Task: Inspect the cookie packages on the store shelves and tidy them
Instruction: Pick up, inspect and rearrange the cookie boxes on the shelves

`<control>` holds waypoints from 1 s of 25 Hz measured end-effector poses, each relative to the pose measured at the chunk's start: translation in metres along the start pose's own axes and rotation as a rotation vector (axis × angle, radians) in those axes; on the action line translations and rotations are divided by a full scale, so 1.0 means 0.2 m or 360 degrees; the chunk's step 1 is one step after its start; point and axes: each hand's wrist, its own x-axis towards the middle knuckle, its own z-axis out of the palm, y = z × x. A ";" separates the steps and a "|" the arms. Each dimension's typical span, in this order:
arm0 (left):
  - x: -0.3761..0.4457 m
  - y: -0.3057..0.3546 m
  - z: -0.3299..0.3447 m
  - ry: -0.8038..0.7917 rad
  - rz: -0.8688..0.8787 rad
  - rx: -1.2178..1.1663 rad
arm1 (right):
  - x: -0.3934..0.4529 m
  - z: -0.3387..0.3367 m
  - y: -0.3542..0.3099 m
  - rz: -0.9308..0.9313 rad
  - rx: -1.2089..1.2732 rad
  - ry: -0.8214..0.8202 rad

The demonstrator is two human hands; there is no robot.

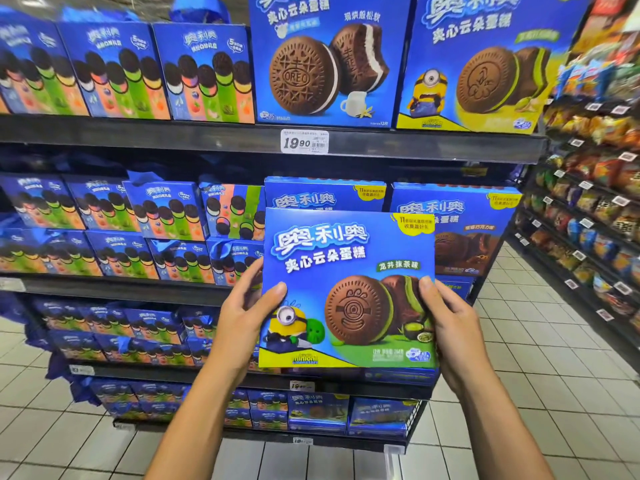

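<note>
Fingers (277,289) of your left hand (242,317) curl round the left edge of the blue cookie box (348,289), thumb on its front; your right hand (450,320) clamps the right edge the same way, thumb beside the printed cookie; you hold the box upright, face toward you, w/ its top overlapping a like box (323,194) on the middle shelf (121,287); price tag (304,142) sits above the box, on the shelf rail.
</note>
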 end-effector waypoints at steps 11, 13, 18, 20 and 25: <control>-0.08 0.15 0.24 0.0141 0.0297 0.0569 | 0.22 -0.01 0.23 0.0665 0.0459 0.0050; -0.10 0.16 0.28 0.0023 0.0347 0.0705 | 0.25 -0.01 0.25 0.0725 0.0559 0.0023; -0.15 0.18 0.35 -0.0244 0.0493 0.0832 | 0.27 0.02 0.30 0.0766 0.0709 -0.0056; -0.17 0.18 0.36 -0.0270 0.0544 0.0773 | 0.26 0.04 0.29 0.0760 0.0758 -0.0100; -0.20 0.16 0.38 -0.0220 0.0644 0.0842 | 0.25 0.06 0.31 0.0854 0.0812 -0.0097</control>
